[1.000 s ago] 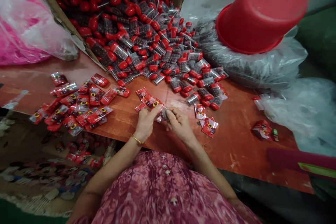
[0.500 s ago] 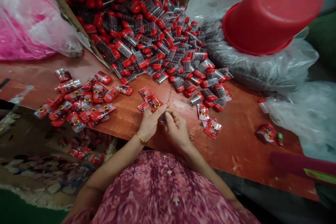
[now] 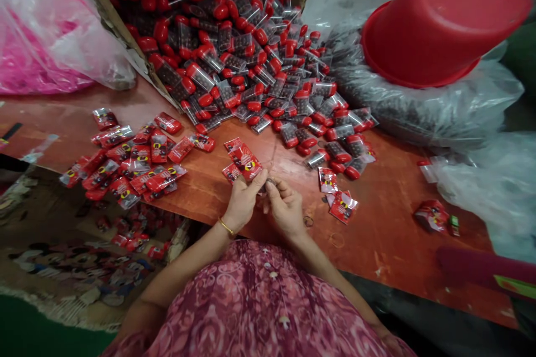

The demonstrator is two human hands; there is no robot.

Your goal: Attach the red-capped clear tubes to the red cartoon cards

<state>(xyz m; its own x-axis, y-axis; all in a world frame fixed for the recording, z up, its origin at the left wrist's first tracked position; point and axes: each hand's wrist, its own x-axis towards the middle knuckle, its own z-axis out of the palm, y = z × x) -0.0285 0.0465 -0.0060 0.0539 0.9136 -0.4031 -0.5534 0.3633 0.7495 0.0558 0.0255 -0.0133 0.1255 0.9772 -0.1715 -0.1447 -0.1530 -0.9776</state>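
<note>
My left hand (image 3: pixel 242 203) and my right hand (image 3: pixel 285 206) meet at the near edge of a red-brown table (image 3: pixel 377 223). Both are pinched together on a small item between the fingertips that I cannot make out. A red printed packet (image 3: pixel 248 160) lies just beyond my left fingers, touching them. A heap of red-capped clear tubes (image 3: pixel 251 67) spills from a cardboard box (image 3: pixel 109 17) onto the table behind. A pile of filled red packets (image 3: pixel 125 164) lies to the left. Two or three more packets (image 3: pixel 337 195) lie to the right.
A red plastic basin (image 3: pixel 439 22) rests tilted on a clear bag of dark items (image 3: pixel 419 106). A pink-filled plastic bag (image 3: pixel 46 50) sits at far left. Another clear bag (image 3: pixel 494 189) is at right. More packets lie on the floor (image 3: pixel 138 228) below the table's left edge.
My hands stayed together and kept working the small item. The camera tilted slightly, so everything shifted a little right and up in view.
</note>
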